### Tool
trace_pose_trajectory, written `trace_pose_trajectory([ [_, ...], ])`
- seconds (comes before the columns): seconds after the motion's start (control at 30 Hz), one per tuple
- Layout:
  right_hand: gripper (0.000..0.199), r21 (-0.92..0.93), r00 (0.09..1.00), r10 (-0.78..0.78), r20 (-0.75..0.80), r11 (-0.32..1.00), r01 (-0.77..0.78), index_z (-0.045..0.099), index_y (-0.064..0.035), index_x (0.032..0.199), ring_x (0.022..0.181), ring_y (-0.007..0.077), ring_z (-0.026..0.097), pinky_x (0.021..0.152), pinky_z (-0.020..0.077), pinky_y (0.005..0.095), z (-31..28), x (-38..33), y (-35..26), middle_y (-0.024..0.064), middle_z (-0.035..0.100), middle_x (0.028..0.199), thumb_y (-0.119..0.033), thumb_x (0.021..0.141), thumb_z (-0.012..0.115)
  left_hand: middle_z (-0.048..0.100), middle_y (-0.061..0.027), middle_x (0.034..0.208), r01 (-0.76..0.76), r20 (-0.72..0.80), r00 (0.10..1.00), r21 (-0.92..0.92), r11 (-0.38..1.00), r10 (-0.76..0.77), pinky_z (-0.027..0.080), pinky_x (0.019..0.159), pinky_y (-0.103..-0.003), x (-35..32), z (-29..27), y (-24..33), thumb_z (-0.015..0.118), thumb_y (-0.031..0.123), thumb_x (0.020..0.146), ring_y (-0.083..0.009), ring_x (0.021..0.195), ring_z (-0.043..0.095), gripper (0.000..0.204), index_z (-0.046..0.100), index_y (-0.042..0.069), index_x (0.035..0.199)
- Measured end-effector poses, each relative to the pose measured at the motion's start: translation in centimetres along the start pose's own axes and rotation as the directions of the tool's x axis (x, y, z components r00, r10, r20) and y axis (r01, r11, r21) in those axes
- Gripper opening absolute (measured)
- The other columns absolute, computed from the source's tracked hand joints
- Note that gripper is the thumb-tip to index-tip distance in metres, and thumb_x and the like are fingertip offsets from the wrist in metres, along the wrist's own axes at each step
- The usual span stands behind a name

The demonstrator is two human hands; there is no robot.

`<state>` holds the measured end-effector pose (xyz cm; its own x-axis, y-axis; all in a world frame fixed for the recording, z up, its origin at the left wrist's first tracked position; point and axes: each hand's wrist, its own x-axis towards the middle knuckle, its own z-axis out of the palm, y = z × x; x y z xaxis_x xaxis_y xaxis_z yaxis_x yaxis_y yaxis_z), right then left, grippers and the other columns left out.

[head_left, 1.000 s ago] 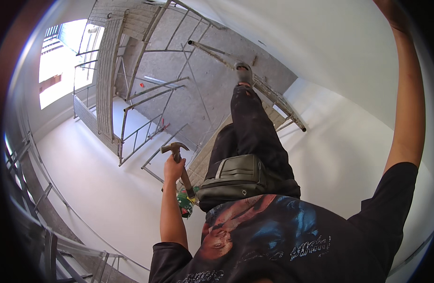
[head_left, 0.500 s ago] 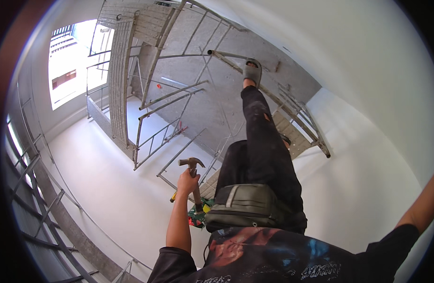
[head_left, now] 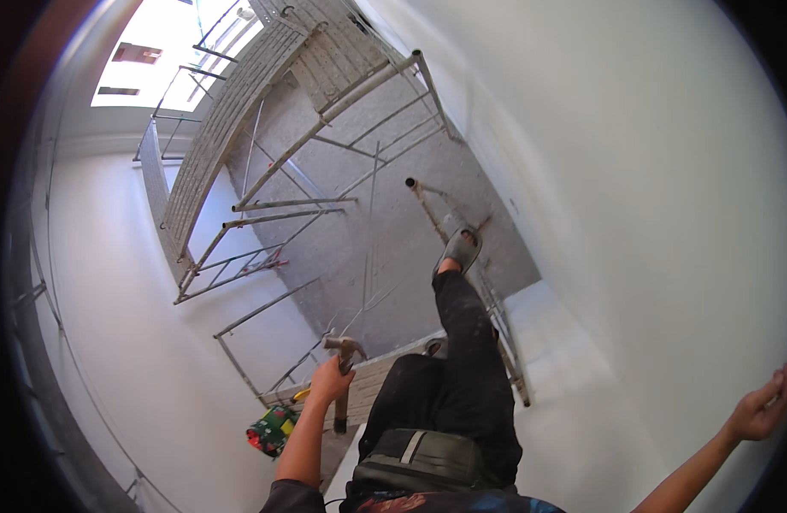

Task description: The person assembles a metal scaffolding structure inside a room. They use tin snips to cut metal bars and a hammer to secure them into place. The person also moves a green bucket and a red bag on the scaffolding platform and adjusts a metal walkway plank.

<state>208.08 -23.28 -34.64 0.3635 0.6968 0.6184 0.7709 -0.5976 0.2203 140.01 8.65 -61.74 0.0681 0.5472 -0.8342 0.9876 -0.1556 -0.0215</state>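
My left hand is closed round a claw hammer, gripping it just below the metal head, with the handle hanging down. Off to the right, my right hand is raised beside the white wall. Its fingers are curled and pressed together; whatever is in them, if anything, is too small to make out. One sandalled foot rests on a scaffold tube, the other on a plank platform. A grey-green waist bag sits at my lap.
Metal scaffold frames with a long ribbed plank stand ahead on the left, below a bright window opening. The grey concrete floor lies far below. A green and red bag is near my left forearm. Open tube ends stick up near my foot.
My view has turned and shifted, so the scaffold appears rotated. My right hand has come into sight at the right. The hammer stays in my left hand. My raised leg is now more bent.
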Motion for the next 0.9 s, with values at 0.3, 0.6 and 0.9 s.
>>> trace_pose_trajectory([
  [0.3, 0.017, 0.258, 0.965, -0.259, 0.036, 0.935, 0.241, 0.064, 0.0056, 0.114, 0.076, 0.0159, 0.061, 0.061, 0.0484, 0.0265, 7.4, 26.6, -12.8, 0.011, 0.067, 0.099, 0.003, 0.1, 0.053, 0.072, -0.0222, 0.104, 0.166, 0.047, 0.986, -0.217, 0.962, -0.16, 0.053, 0.09, -0.051, -1.2, -2.6, 0.9, 0.075, 0.038, 0.082, -0.0421, 0.103, 0.067, 0.049, 0.064, 0.004, 0.115],
  [0.6, 0.012, 0.083, 0.858, -0.51, 0.053, 0.859, 0.506, 0.06, 0.0071, 0.105, 0.049, 0.0219, 0.046, 0.043, 0.0359, 0.035, 8.9, 29.5, -13.7, 0.0096, 0.052, 0.067, 0.002, 0.094, 0.056, 0.072, -0.0209, 0.104, 0.296, 0.086, 0.955, -0.331, 0.896, -0.283, 0.053, 0.091, -0.049, -1.6, -6.3, 3.2, 0.077, 0.038, 0.077, -0.04, 0.104, 0.067, 0.046, 0.068, 0.005, 0.108],
  [0.9, 0.009, 0.157, 0.855, -0.504, 0.121, 0.86, 0.485, 0.06, 0.0032, 0.099, 0.052, 0.0226, 0.051, 0.044, 0.0396, 0.035, 8.9, 30.4, -13.9, 0.0081, 0.051, 0.068, -0.003, 0.094, 0.056, 0.071, -0.0223, 0.11, 0.315, 0.069, 0.946, -0.411, 0.855, -0.316, 0.053, 0.093, -0.049, -0.6, -10.4, 5.3, 0.076, 0.038, 0.077, -0.04, 0.108, 0.066, 0.048, 0.069, 0.005, 0.11],
])
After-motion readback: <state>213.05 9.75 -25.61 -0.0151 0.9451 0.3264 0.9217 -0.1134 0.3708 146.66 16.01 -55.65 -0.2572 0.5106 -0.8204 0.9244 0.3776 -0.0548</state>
